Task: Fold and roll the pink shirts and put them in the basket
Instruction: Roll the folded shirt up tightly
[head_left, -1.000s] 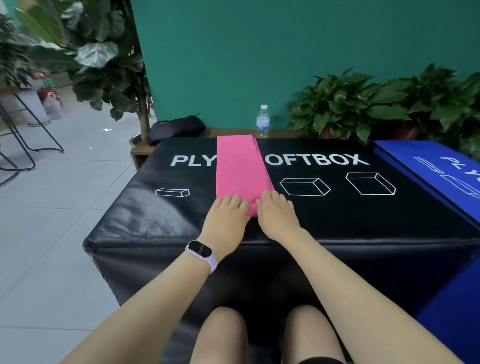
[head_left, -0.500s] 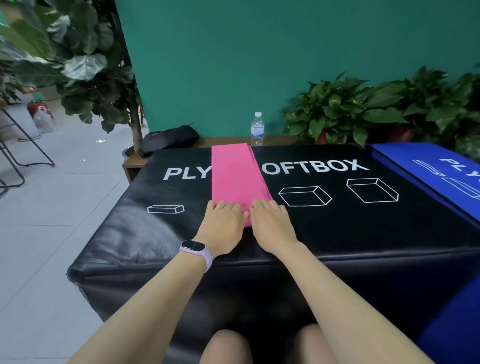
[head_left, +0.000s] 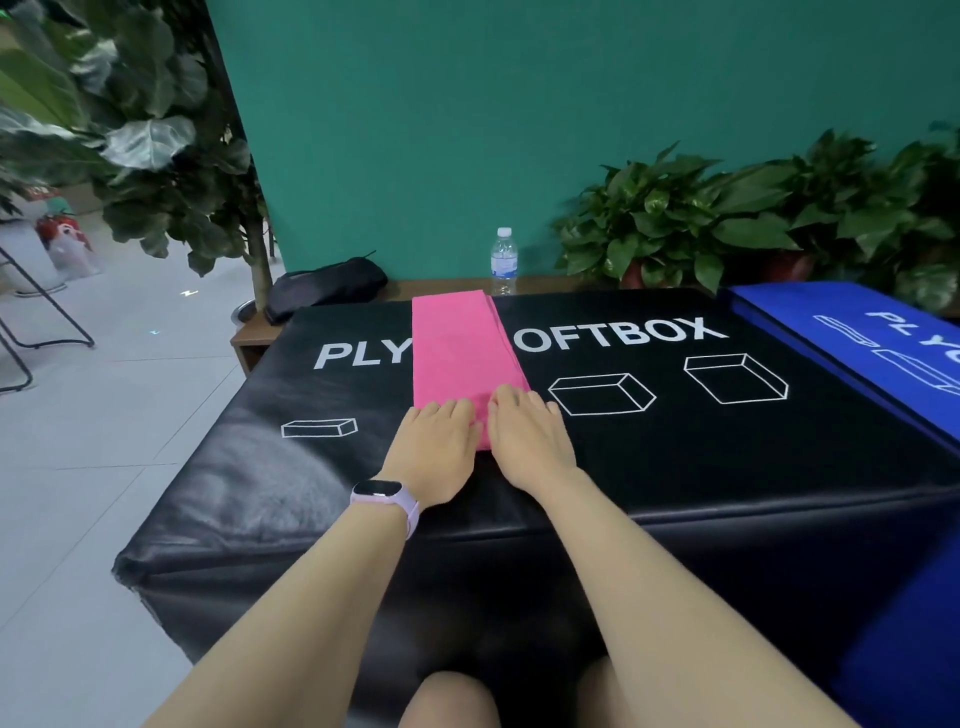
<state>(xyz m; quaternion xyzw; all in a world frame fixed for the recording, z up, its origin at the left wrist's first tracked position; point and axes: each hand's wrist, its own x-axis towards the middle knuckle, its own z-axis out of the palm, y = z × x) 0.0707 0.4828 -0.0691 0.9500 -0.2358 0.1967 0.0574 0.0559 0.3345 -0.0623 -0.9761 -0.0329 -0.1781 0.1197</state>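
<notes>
Where the pink shirt (head_left: 460, 348) lies folded in a strip on the black box (head_left: 675, 447), its near end hides under the left hand (head_left: 434, 449) and right hand (head_left: 530, 434); whether the fingers grip the cloth or just press it, I cannot tell. A bottle (head_left: 503, 260) stands at 12 o'clock.

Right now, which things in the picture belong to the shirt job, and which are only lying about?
For the job:
- pink shirt, folded into a long strip on the black soft box
- left hand and right hand, on its near end

Lying about:
- water bottle
- black bag
- potted plants
- blue soft box

No basket is in view.
</notes>
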